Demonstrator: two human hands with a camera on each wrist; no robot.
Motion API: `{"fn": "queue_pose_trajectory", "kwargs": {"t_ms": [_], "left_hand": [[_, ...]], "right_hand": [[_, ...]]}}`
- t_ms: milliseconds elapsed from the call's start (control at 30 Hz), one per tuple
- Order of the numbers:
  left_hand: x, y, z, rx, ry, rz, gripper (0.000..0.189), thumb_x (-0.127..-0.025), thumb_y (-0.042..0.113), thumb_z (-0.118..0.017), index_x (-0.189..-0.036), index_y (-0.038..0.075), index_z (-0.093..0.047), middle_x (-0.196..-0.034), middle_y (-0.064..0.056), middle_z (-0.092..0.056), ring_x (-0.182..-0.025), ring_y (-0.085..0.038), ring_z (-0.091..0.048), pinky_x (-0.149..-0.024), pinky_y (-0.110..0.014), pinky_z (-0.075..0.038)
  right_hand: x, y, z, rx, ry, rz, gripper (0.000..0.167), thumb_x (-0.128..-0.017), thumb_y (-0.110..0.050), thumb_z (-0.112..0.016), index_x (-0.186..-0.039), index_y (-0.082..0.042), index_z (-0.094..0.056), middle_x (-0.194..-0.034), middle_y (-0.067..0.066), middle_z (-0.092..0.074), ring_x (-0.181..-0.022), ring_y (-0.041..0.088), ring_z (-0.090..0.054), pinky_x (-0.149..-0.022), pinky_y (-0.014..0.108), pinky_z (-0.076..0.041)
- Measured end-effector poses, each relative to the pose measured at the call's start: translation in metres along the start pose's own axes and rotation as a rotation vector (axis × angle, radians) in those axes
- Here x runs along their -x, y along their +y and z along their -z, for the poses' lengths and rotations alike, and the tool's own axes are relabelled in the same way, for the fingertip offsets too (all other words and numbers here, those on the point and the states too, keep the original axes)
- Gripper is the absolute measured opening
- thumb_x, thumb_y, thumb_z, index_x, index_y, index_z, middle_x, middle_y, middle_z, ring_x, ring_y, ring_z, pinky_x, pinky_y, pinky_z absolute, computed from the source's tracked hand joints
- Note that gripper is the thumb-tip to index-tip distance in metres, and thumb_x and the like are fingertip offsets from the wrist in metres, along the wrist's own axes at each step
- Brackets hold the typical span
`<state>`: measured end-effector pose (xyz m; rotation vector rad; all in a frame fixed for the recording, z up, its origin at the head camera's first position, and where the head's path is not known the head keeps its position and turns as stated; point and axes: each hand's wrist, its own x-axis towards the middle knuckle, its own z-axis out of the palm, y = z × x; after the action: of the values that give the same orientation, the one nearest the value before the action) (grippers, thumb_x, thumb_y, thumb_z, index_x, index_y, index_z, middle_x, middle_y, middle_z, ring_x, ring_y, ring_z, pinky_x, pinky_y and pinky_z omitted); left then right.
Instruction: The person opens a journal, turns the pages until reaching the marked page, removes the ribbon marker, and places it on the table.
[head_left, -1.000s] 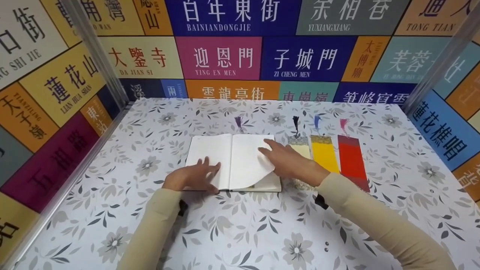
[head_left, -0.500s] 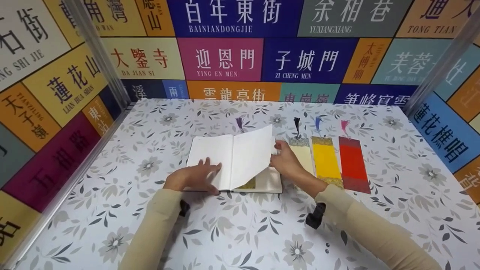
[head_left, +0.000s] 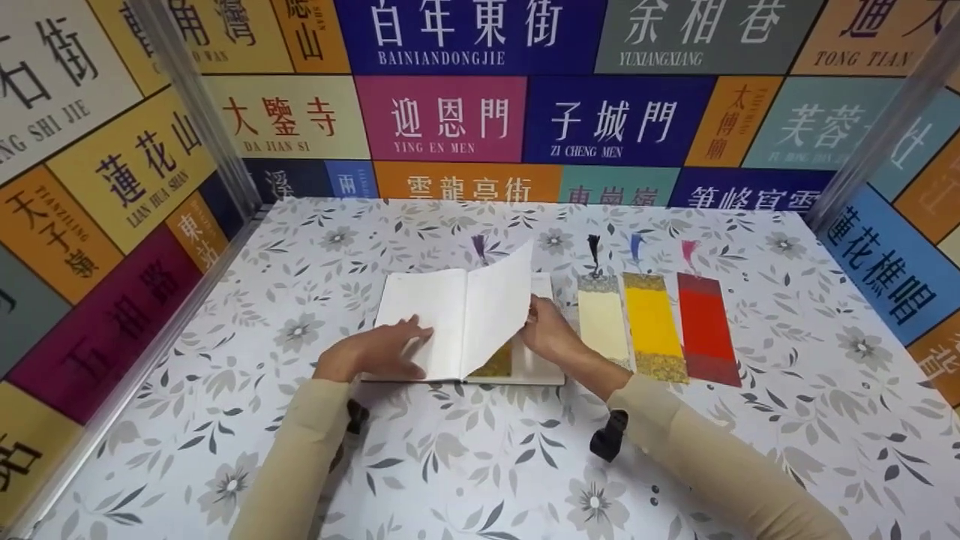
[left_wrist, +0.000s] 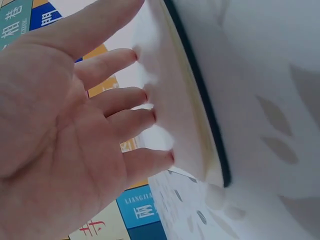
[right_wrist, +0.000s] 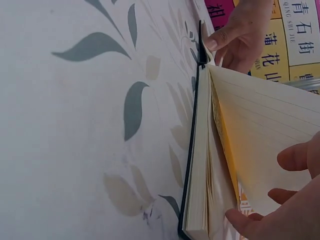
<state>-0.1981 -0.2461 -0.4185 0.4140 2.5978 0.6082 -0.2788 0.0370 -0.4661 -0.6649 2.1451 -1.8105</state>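
Note:
An open notebook (head_left: pixel 420 296) with a dark cover lies on the table. My left hand (head_left: pixel 379 349) rests on its left page, fingers spread; the left wrist view shows the fingertips touching the paper. With my right hand (head_left: pixel 555 330) I hold the outer edge of a right-hand page (head_left: pixel 499 307), which stands raised and curved. Beneath that page lies a yellow bookmark (head_left: pixel 493 364), mostly hidden in the head view; its yellow strip (right_wrist: pixel 225 132) shows in the right wrist view. A purple tassel (head_left: pixel 478 246) sticks out above the notebook.
Right of the notebook lie three tasselled bookmarks in a row: cream (head_left: pixel 602 319), yellow (head_left: pixel 655 319) and red (head_left: pixel 706 319). The table (head_left: pixel 450 465) has a floral cover. Panels with street names (head_left: pixel 442 116) stand behind and at both sides.
My right hand has lifted the right page and drawn it leftward, baring the lower end of the yellow bookmark beneath. The cream bookmark is less covered. My left hand has shifted slightly left.

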Motion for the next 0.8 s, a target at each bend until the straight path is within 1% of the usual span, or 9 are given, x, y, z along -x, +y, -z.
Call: {"fn": "queue_pose_trajectory", "kwargs": {"t_ms": [67,100,233,333,400,533,667,733,800], "left_hand": [[0.002,0.0,-0.001,-0.002,0.005,0.021,0.076,-0.092,0.026,-0.07,-0.156,0.009,-0.034,-0.166,-0.025,-0.011,-0.155,-0.042,-0.012,-0.126,-0.057,-0.014],[0.002,0.0,-0.002,-0.006,0.012,0.038,0.076,-0.092,0.027,-0.069,-0.157,0.01,-0.034,-0.166,-0.025,-0.011,-0.155,-0.042,-0.012,-0.125,-0.06,-0.013],[0.007,0.002,-0.004,-0.02,0.045,0.115,0.077,-0.092,0.034,-0.069,-0.157,0.016,-0.033,-0.167,-0.025,-0.012,-0.155,-0.043,-0.012,-0.118,-0.075,-0.007],[0.011,0.001,-0.003,-0.024,0.082,0.119,0.074,-0.093,0.035,-0.068,-0.156,0.012,-0.037,-0.164,-0.028,-0.018,-0.153,-0.045,-0.018,-0.118,-0.075,-0.01],[0.016,-0.002,-0.003,-0.03,0.128,0.094,0.068,-0.096,0.032,-0.064,-0.154,0.007,-0.039,-0.162,-0.028,-0.026,-0.151,-0.046,-0.024,-0.12,-0.07,-0.017],[0.025,-0.011,0.0,0.022,0.306,0.056,0.057,-0.105,0.024,-0.05,-0.153,-0.002,-0.035,-0.156,-0.03,-0.038,-0.147,-0.046,-0.033,-0.122,-0.059,-0.026],[0.033,-0.015,0.007,0.167,0.472,0.098,0.06,-0.109,0.032,-0.037,-0.157,-0.003,-0.025,-0.161,-0.027,-0.03,-0.151,-0.043,-0.027,-0.125,-0.055,-0.021],[0.036,-0.014,0.011,0.211,0.519,0.107,0.064,-0.109,0.038,-0.035,-0.158,-0.001,-0.022,-0.163,-0.026,-0.026,-0.152,-0.042,-0.023,-0.125,-0.056,-0.019],[0.036,-0.011,0.012,0.22,0.533,0.1,0.066,-0.108,0.042,-0.036,-0.159,0.002,-0.021,-0.164,-0.024,-0.024,-0.153,-0.041,-0.021,-0.125,-0.056,-0.019]], "right_hand": [[-0.003,0.0,-0.003,0.07,0.001,-0.004,0.033,-0.095,-0.012,-0.062,-0.126,0.0,-0.064,-0.132,0.02,-0.061,-0.132,0.032,-0.053,-0.113,0.045,-0.043],[0.006,-0.018,-0.008,0.256,0.034,-0.036,0.04,-0.096,-0.018,-0.061,-0.133,-0.004,-0.062,-0.142,0.017,-0.056,-0.141,0.034,-0.045,-0.119,0.051,-0.035],[0.018,-0.043,-0.022,0.462,0.029,-0.138,0.056,-0.098,-0.036,-0.061,-0.146,-0.009,-0.052,-0.157,0.021,-0.034,-0.146,0.042,-0.035,-0.12,0.057,-0.031],[0.021,-0.047,-0.028,0.542,-0.006,-0.146,0.058,-0.099,-0.04,-0.059,-0.149,-0.011,-0.048,-0.162,0.022,-0.025,-0.148,0.044,-0.03,-0.119,0.057,-0.032],[0.022,-0.047,-0.031,0.564,-0.027,-0.123,0.056,-0.099,-0.037,-0.06,-0.149,-0.012,-0.049,-0.163,0.024,-0.023,-0.149,0.046,-0.028,-0.12,0.058,-0.031],[0.022,-0.045,-0.037,0.607,-0.062,-0.073,0.055,-0.097,-0.033,-0.064,-0.147,-0.013,-0.052,-0.163,0.026,-0.022,-0.149,0.048,-0.025,-0.119,0.062,-0.029],[0.02,-0.044,-0.042,0.676,-0.096,-0.07,0.058,-0.095,-0.033,-0.068,-0.148,-0.015,-0.052,-0.164,0.026,-0.02,-0.152,0.048,-0.018,-0.12,0.065,-0.024],[0.018,-0.043,-0.045,0.712,-0.118,-0.091,0.059,-0.094,-0.034,-0.069,-0.148,-0.017,-0.052,-0.165,0.025,-0.018,-0.153,0.048,-0.014,-0.12,0.067,-0.021],[0.015,-0.042,-0.047,0.745,-0.138,-0.115,0.059,-0.094,-0.036,-0.069,-0.148,-0.019,-0.051,-0.166,0.023,-0.017,-0.154,0.048,-0.011,-0.12,0.068,-0.018]]}}
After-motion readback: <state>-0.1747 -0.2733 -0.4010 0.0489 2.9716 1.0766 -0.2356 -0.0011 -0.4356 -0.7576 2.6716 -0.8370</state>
